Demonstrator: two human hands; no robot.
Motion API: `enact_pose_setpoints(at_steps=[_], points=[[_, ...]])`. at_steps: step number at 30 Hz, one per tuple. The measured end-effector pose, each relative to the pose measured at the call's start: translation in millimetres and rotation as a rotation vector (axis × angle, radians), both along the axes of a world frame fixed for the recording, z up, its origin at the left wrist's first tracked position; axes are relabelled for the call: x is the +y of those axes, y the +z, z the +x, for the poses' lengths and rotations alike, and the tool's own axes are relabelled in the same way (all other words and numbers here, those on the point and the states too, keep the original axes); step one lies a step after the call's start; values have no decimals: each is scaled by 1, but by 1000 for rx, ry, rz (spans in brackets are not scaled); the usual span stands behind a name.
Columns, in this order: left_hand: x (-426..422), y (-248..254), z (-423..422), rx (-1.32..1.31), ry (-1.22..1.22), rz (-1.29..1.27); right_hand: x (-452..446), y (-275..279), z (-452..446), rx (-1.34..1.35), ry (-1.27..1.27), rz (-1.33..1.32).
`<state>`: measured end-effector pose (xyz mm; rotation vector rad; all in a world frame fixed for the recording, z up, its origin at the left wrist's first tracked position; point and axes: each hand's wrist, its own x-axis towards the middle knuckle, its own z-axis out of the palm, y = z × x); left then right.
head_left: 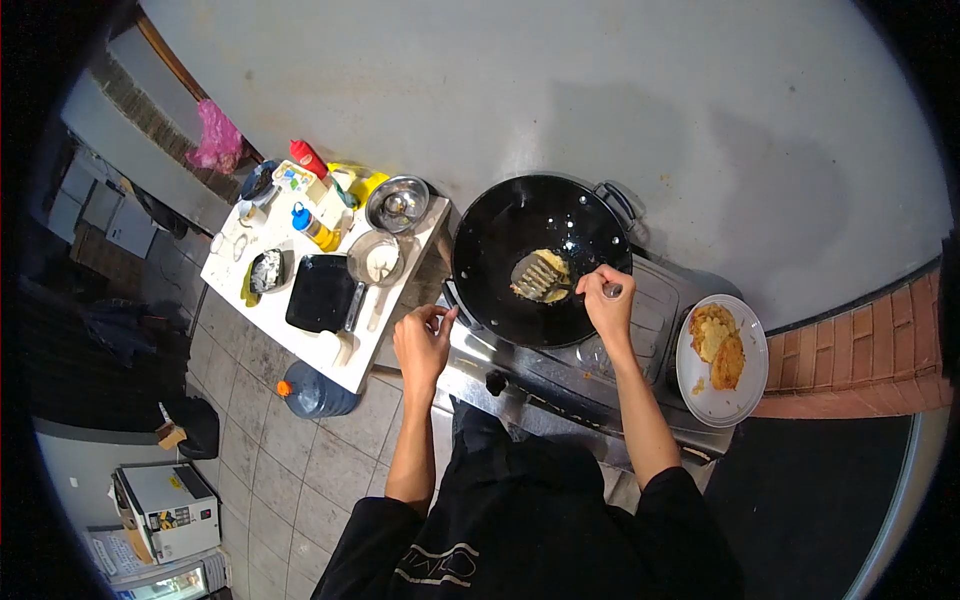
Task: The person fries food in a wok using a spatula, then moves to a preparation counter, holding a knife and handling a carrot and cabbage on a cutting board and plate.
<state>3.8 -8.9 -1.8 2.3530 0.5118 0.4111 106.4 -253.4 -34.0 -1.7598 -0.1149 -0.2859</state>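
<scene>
A large black wok (520,215) sits on the stove, with oil and a piece of yellow battered food (556,262) in its bottom. My right hand (606,300) is closed around the handle of a slotted metal spatula (540,278), whose blade lies over that food. At the wok's left rim, my left hand (423,345) has its fingers curled in at the wok handle (462,305); the fingertips partly overlap it. Right of the stove, a white plate (750,378) carries golden fried pieces (722,350).
On the left, a white table (272,325) bears a black tray (322,292), a glass bowl (376,258), a steel bowl (397,204), a red bottle (308,158) and a yellow bottle with a blue top (315,228). A water jug (318,392) stands on the floor. A wall rises behind the stove (560,395).
</scene>
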Motion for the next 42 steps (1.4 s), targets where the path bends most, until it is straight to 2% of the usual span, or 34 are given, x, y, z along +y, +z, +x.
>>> enact_pose_setpoints(at_steps=[4,5,8,13,16,23,25,27,28,30,34,38,40,42], points=[[1,0,0,-43,-10,8,-6,8,3,18,-115,61],[0,2,-1,-25,-7,2,-6,8,6,-38,-119,98],[1,1,1,-20,-18,3,-7,9,9,-18,-112,8],[-1,3,0,8,-2,-1,-1,-4,8,5,-107,6],[1,-2,-1,-14,-21,-7,2,-8,6,-40,-85,60],[2,-5,-1,-42,-24,0,-2,-29,17,-11,-75,-70],[1,-4,-1,-46,-19,-5,1,-13,13,-1,-86,-98],[1,-6,0,-39,-16,1,1,5,4,20,-74,-5],[1,-6,-1,-41,-14,0,0,3,2,18,-72,-6],[1,-5,-1,-33,-12,-3,-2,-2,0,80,-144,154],[1,-8,-3,-38,-12,-21,-2,1,-10,111,-100,195],[0,-3,-2,-9,-16,-15,6,1,-12,122,-80,134],[1,-3,-3,19,-7,-22,8,-3,-13,-10,-56,69],[2,-4,-2,4,-21,-24,6,-4,-13,3,-32,54]])
